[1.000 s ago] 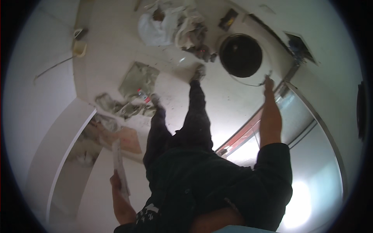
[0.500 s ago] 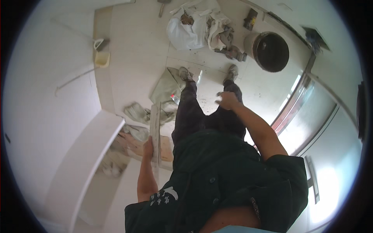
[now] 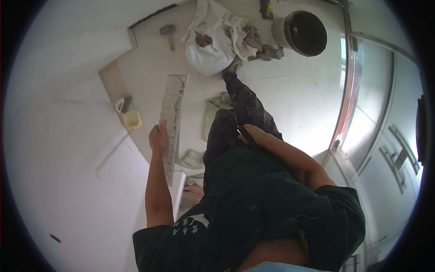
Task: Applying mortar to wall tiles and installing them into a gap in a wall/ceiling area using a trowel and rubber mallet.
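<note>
In my left hand (image 3: 157, 137) is a long, narrow tile strip (image 3: 173, 106), gripped by its left edge and standing lengthwise away from me. Its visible face is pale grey with lines across it and a rough, dark-marked right edge. Close to my thigh, my right hand (image 3: 256, 134) is closed around a narrow black thing (image 3: 246, 134). The kind of that black thing cannot be made out, and part of it is hidden by the fingers. A folded greenish cloth or sack (image 3: 211, 119) lies on the floor by my feet.
Ahead lie a white sack (image 3: 210, 59) of debris, a mallet (image 3: 167, 30) and a grey power tool (image 3: 272, 53). A large bucket (image 3: 282, 32) stands to their right. At the left is a cream container (image 3: 132, 119); a door frame (image 3: 348, 86) runs along the right.
My left hand has carried the tile strip forward and left. My right hand was near the thigh with nothing clearly in it; now it holds the black thing. My legs have stepped and the view has turned.
</note>
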`<state>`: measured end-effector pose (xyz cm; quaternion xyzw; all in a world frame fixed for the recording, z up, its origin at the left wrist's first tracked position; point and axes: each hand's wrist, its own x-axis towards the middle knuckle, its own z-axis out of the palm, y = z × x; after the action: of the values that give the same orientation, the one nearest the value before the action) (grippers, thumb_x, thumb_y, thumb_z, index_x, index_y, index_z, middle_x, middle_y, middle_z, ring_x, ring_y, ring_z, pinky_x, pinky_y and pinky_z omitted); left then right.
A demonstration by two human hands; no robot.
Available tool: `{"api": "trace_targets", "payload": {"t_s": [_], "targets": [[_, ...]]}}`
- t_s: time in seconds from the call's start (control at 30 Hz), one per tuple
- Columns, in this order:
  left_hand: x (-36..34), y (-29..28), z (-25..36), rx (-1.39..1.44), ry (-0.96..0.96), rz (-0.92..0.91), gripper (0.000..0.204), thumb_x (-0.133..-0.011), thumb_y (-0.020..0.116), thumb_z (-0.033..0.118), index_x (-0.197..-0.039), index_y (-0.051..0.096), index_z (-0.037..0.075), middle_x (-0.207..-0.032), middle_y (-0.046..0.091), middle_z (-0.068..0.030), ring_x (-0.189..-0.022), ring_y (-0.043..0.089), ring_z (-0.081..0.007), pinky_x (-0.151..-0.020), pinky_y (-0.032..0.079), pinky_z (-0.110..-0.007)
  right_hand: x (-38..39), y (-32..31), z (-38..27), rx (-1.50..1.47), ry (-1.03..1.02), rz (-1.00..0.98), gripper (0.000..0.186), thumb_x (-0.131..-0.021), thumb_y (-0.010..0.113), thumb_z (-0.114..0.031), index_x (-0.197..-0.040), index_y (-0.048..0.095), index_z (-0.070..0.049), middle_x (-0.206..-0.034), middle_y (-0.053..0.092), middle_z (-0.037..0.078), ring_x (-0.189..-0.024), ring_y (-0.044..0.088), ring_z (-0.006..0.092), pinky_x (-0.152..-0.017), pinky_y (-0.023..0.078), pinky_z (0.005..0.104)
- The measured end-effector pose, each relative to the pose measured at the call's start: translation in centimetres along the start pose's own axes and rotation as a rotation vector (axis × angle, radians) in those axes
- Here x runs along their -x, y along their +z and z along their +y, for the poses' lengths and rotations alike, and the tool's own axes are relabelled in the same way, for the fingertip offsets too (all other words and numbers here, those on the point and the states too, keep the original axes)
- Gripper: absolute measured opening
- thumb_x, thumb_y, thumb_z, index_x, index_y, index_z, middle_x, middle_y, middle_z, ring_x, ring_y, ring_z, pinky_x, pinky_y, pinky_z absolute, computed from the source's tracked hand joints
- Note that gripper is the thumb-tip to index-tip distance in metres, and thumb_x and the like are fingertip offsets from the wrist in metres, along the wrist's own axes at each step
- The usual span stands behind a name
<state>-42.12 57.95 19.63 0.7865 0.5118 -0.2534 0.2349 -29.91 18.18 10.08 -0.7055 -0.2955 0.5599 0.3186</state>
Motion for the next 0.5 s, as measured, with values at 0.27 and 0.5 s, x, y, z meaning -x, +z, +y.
{"api": "trace_targets", "payload": {"t_s": [0.27,0.5], "targets": [[-20.2,-1.7,12.4,-0.239,0.330,-0.008,0.067,-0.087,0.043,0.063,-0.093,0.062,-0.002,-0.090,0.064,-0.0253,-0.092,0.060,-0.0427,-0.078,0.046,-0.048,-5.0,-2.1,-3.4,0.058,0.048,0.218,0.017,-0.079,0.063,-0.019,-0.085,0.064,-0.003,-0.082,0.062,0.019,-0.088,0.060,0.0349,-0.081,0.046,0.0432],[-41.1,13.0,25.0,-0.406,0.697,-0.142,0.069,-0.083,0.046,0.066,-0.104,0.059,0.001,-0.095,0.066,-0.0237,-0.094,0.061,-0.0408,-0.081,0.047,-0.048,-17.0,-9.3,-1.7,0.116,0.250,0.688,0.026,-0.073,0.066,-0.017,-0.095,0.062,-0.004,-0.097,0.062,0.014,-0.100,0.055,0.0326,-0.092,0.040,0.0464]]}}
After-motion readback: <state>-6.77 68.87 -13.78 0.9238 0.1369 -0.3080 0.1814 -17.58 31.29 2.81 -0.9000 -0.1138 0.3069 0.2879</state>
